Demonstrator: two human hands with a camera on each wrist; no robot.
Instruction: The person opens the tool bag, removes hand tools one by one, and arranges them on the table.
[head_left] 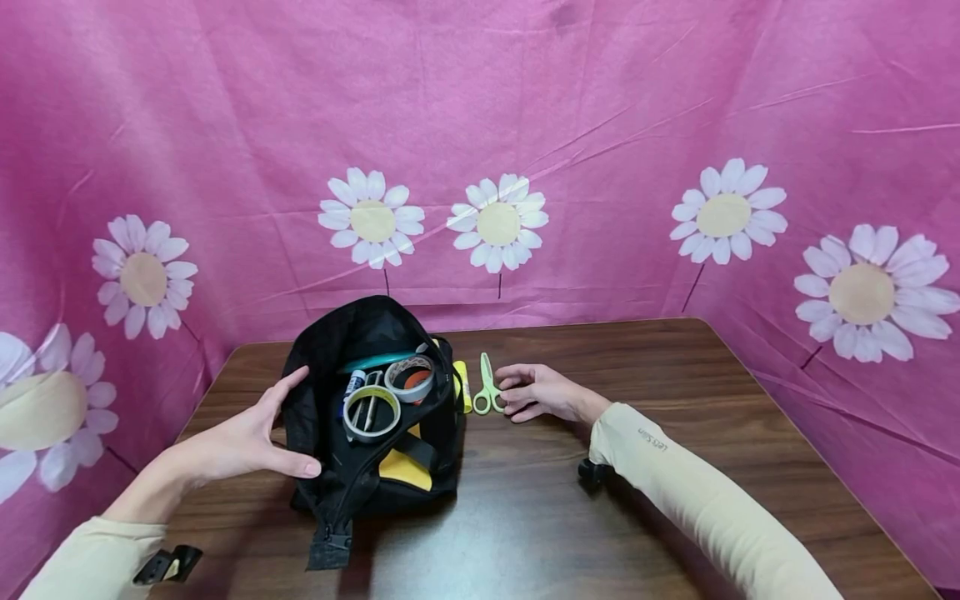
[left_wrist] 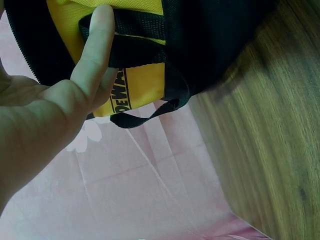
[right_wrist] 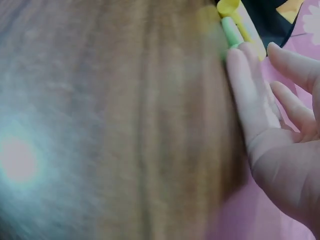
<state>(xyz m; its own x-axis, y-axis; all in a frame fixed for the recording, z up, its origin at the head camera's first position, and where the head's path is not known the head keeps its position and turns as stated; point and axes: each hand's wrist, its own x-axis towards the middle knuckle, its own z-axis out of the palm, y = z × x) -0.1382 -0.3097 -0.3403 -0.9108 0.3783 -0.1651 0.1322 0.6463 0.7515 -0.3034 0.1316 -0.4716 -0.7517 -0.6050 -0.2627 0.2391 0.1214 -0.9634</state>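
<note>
A black and yellow tool bag (head_left: 326, 354) stands on the table with its top spread wide. My left hand (head_left: 232, 433) rests against its left side, thumb and fingers stretched out. One straight finger (left_wrist: 95, 55) lies along the yellow side panel (left_wrist: 145, 90) by a black strap. Inside the bag are two tape rolls, one yellowish (head_left: 367, 434) and one grey (head_left: 396, 390), a blue-and-white tube (head_left: 354, 383) and a teal item (head_left: 375, 362). My right hand (head_left: 543, 393), fingers loosely extended, reaches the handles of light green scissors (head_left: 487, 392); whether it touches them is unclear.
A yellow item (head_left: 462, 387) lies between the bag and the scissors. The brown wooden table (head_left: 600, 533) extends to the right and in front. A pink cloth with daisies (head_left: 600, 100) hangs around the table's back and sides.
</note>
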